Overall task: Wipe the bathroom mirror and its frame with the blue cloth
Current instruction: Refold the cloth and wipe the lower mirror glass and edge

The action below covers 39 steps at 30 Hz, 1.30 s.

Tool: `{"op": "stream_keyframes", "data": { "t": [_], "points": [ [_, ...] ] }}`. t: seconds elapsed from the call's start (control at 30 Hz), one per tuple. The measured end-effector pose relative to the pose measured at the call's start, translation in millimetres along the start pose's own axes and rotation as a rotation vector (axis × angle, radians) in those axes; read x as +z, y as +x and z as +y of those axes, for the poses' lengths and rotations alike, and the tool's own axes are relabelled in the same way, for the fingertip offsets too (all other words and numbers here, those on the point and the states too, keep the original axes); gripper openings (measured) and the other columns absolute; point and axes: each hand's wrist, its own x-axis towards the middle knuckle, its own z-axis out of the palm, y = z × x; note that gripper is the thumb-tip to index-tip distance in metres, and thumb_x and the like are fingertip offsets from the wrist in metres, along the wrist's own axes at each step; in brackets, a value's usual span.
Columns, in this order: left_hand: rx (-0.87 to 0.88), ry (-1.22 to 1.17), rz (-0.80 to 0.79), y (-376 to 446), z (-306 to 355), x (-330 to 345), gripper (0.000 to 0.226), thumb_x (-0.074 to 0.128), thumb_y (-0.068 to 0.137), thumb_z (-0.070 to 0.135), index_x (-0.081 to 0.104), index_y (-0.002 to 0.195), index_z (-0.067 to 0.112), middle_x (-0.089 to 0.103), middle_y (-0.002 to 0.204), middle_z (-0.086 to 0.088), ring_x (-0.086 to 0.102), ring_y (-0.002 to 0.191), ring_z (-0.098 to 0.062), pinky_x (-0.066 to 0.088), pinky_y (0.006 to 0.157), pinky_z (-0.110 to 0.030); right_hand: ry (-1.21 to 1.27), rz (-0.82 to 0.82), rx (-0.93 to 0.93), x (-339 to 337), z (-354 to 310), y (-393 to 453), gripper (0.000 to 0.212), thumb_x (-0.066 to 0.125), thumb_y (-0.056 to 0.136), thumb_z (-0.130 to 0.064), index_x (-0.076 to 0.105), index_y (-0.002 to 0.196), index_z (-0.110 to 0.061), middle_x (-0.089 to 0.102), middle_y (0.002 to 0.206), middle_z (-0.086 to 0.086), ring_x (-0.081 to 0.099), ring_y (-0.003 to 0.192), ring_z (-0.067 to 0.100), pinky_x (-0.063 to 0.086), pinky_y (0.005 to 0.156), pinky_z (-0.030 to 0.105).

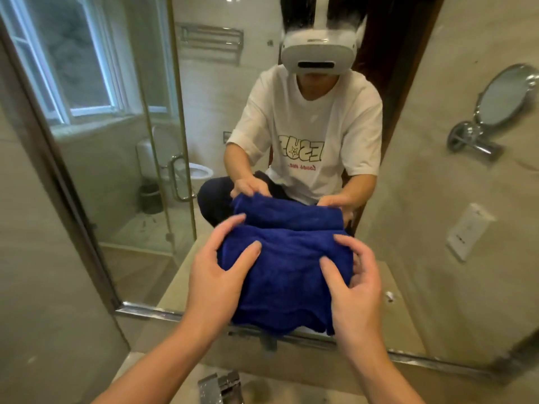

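Holding the blue cloth (280, 275) bunched up between both hands, pressed flat against the mirror (122, 176) low down near its bottom edge. My left hand (217, 271) has the left side of it, fingers spread over the fabric with the thumb lying across the front. My right hand (354, 282) has the right side, fingers curled in and pinching the folds. So neither hand is loose, both are gripping cloth. The cloth hangs down far enough that its lower hem covers a bit of the metal frame (151, 312) along the bottom of the glass.

In the glass you can see my reflection doing the same thing, white t-shirt and a white headset. Behind that there's the reflected window (73, 62), a toilet (201, 172) and a towel rack (211, 39). Off to the right on the tiled wall sits a little round shaving mirror (506, 96) on a chrome arm, with a white wall socket (466, 231) below it. The shiny tap (221, 387) pokes up at the very bottom, under my wrists.
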Motion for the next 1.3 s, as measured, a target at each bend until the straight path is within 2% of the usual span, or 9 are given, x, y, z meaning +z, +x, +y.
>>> {"op": "stream_keyframes", "data": {
  "t": [0.1, 0.27, 0.5, 0.63, 0.73, 0.93, 1.07, 1.2, 1.3],
  "points": [
    [-0.060, -0.080, -0.112, 5.1, 12.5, -4.3, 0.022, 0.076, 0.083, 0.012, 0.075, 0.096, 0.030, 0.074, 0.101, 0.015, 0.066, 0.103, -0.004, 0.050, 0.097, -0.031, 0.012, 0.030, 0.020, 0.0, -10.2, 7.5, 0.035, 0.069, 0.086, -0.001, 0.069, 0.099, -0.034, 0.071, 0.105, -0.003, 0.065, 0.104, 0.016, 0.049, 0.098, 0.053],
    [-0.054, -0.016, -0.133, 15.6, 17.9, -10.8, 0.039, 0.078, 0.082, 0.016, 0.064, 0.111, 0.038, 0.067, 0.108, 0.026, 0.061, 0.106, 0.004, 0.047, 0.098, -0.029, 0.234, 0.009, 0.190, 2.8, -26.9, 7.7, 0.058, 0.067, 0.087, 0.000, 0.052, 0.128, -0.039, 0.071, 0.116, -0.003, 0.069, 0.106, 0.015, 0.058, 0.081, 0.032],
    [-0.027, 0.018, -0.113, 28.4, 14.5, -10.7, 0.052, 0.079, 0.079, 0.016, 0.057, 0.119, 0.040, 0.063, 0.117, 0.026, 0.058, 0.108, 0.009, 0.046, 0.095, -0.024, 0.127, -0.020, 0.108, 35.3, -43.2, 13.5, 0.061, 0.067, 0.088, -0.003, 0.047, 0.128, -0.044, 0.072, 0.111, -0.009, 0.069, 0.104, 0.013, 0.052, 0.096, 0.048],
    [-0.018, 0.018, -0.092, 36.5, 16.8, 1.6, 0.053, 0.084, 0.072, 0.035, 0.054, 0.115, 0.039, 0.062, 0.111, 0.027, 0.058, 0.103, 0.012, 0.044, 0.085, -0.017, 0.314, -0.017, 0.119, 49.8, -52.7, 13.3, 0.031, 0.057, 0.093, -0.016, 0.055, 0.119, -0.031, 0.073, 0.110, -0.001, 0.069, 0.103, 0.018, 0.056, 0.088, 0.037],
    [-0.008, 0.035, -0.092, 40.9, 13.1, 4.0, 0.050, 0.080, 0.071, 0.037, 0.052, 0.112, 0.038, 0.063, 0.111, 0.023, 0.059, 0.103, 0.007, 0.046, 0.086, -0.022, 0.470, -0.053, 0.194, 49.3, -49.9, 12.7, 0.027, 0.050, 0.096, -0.013, 0.067, 0.111, -0.028, 0.072, 0.112, 0.007, 0.068, 0.108, 0.022, 0.056, 0.090, 0.036],
    [-0.009, -0.043, -0.199, 17.4, 12.6, -9.1, 0.034, 0.069, 0.072, 0.049, 0.064, 0.102, 0.032, 0.069, 0.106, 0.013, 0.063, 0.104, -0.005, 0.047, 0.091, -0.028, 0.001, -0.257, -0.029, 43.4, -43.8, -1.3, 0.050, 0.070, 0.087, -0.011, 0.057, 0.115, -0.050, 0.066, 0.119, -0.013, 0.062, 0.112, 0.009, 0.051, 0.090, 0.024],
    [-0.097, -0.146, -0.320, -8.7, 15.6, -21.1, 0.041, 0.067, 0.066, 0.058, 0.069, 0.092, 0.026, 0.072, 0.096, 0.003, 0.067, 0.089, -0.010, 0.049, 0.077, -0.023, -0.383, -0.328, -0.211, 45.4, -40.8, -13.6, 0.069, 0.074, 0.084, -0.014, 0.042, 0.125, -0.059, 0.056, 0.121, -0.025, 0.055, 0.113, -0.001, 0.043, 0.092, 0.012],
    [-0.204, -0.123, -0.400, -14.2, -0.5, -30.7, 0.027, 0.076, 0.077, 0.035, 0.068, 0.089, 0.012, 0.072, 0.085, -0.003, 0.067, 0.079, -0.012, 0.050, 0.069, -0.019, -0.336, -0.474, -0.022, 44.9, -31.3, -19.5, 0.086, 0.071, 0.087, -0.011, 0.022, 0.142, -0.055, 0.063, 0.106, -0.012, 0.061, 0.100, 0.001, 0.045, 0.082, 0.008],
    [-0.320, -0.147, -0.506, -15.4, -11.6, -45.1, 0.033, 0.073, 0.087, 0.030, 0.065, 0.098, -0.001, 0.068, 0.087, -0.012, 0.063, 0.082, -0.018, 0.050, 0.073, -0.026, -0.391, -0.645, 0.115, 42.5, -20.4, -15.4, 0.071, 0.076, 0.084, -0.022, 0.039, 0.140, -0.044, 0.062, 0.115, -0.020, 0.058, 0.107, -0.007, 0.047, 0.091, 0.012]
  ]
}}
